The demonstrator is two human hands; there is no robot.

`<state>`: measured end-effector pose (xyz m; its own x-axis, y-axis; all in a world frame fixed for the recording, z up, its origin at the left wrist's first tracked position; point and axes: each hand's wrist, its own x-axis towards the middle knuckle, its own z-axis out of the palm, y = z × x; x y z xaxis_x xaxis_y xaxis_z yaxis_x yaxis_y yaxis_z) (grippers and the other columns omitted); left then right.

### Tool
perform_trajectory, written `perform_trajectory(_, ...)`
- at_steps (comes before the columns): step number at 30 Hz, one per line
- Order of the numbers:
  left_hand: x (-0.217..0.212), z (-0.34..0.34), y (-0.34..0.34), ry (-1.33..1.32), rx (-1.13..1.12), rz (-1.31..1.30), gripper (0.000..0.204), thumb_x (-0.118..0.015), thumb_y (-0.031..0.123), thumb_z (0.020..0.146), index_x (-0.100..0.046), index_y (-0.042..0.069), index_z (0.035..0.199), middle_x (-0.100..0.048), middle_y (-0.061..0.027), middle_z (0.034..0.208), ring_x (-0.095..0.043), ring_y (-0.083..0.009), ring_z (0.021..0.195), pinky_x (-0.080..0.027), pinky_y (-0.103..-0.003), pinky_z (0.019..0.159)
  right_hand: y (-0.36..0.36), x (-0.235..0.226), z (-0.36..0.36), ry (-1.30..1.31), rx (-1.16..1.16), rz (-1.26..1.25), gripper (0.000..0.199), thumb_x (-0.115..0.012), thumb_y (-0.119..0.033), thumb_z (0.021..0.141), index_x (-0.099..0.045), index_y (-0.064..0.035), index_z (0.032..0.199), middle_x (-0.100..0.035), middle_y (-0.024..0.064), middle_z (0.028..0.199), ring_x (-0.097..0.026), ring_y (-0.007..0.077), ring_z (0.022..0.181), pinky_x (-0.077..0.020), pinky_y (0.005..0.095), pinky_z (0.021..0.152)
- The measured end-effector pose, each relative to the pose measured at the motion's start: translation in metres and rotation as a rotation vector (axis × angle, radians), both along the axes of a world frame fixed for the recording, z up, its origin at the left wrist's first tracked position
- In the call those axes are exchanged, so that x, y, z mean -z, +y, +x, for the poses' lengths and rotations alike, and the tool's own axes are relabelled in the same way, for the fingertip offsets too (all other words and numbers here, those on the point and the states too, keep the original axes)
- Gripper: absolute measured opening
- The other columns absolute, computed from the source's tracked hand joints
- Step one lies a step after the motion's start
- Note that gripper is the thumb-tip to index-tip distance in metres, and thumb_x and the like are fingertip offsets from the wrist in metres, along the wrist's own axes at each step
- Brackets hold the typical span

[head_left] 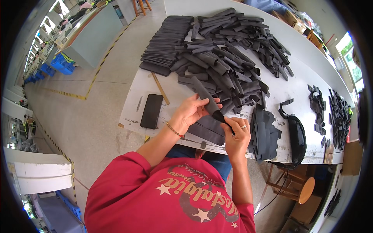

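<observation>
Gripping a dark grey sleeve (206,99) in the left hand (190,112), fingers wrapped round its middle, just above the near edge of the white table (134,97). Pinching its near, narrowed tip with the right hand (237,134), fingertips closed tight on it. Best keeping the left grip firm and the pinch close to the end, judging by the taper. Lying slantwise, long axis running from the far left, toward the heap of grey pieces (229,62), down to the near right

We cannot see the lower end of the dark tube (206,99), hidden inside our right hand (237,134), whose fingertips curl out of sight.
</observation>
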<state>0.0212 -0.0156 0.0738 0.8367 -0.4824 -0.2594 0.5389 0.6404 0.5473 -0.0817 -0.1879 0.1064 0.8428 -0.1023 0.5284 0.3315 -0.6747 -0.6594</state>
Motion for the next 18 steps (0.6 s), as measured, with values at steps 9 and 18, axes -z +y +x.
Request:
perform_trajectory(9, -0.017, -0.016, -0.005, -0.013, -0.001, -0.066, 0.043, -0.05, 0.0, 0.095, -0.034, 0.011, 0.134, -0.055, -0.0266, 0.126, -0.06, -0.0425, 0.113, -0.051, -0.05, 0.097, -0.001, -0.004, 0.002, -0.16, 0.074, -0.325, 0.031, -0.076, -0.001, 0.07, -0.069, -0.0063, 0.1, -0.063, 0.0018, 0.091, -0.058, 0.0238, 0.083, -0.0443, 0.0382, 0.076)
perform_trajectory(18, -0.019, -0.038, -0.021, -0.462, -0.054, 0.049, 0.042, -0.055, 0.013, 0.098, -0.041, 0.005, 0.137, -0.064, -0.021, 0.116, -0.061, -0.0327, 0.114, -0.047, -0.044, 0.1, 0.032, -0.002, 0.005, -0.083, -0.051, -0.005, 0.061, -0.077, -0.002, 0.072, -0.052, -0.002, 0.127, -0.057, 0.0159, 0.109, -0.056, 0.0353, 0.095, -0.045, 0.0446, 0.084)
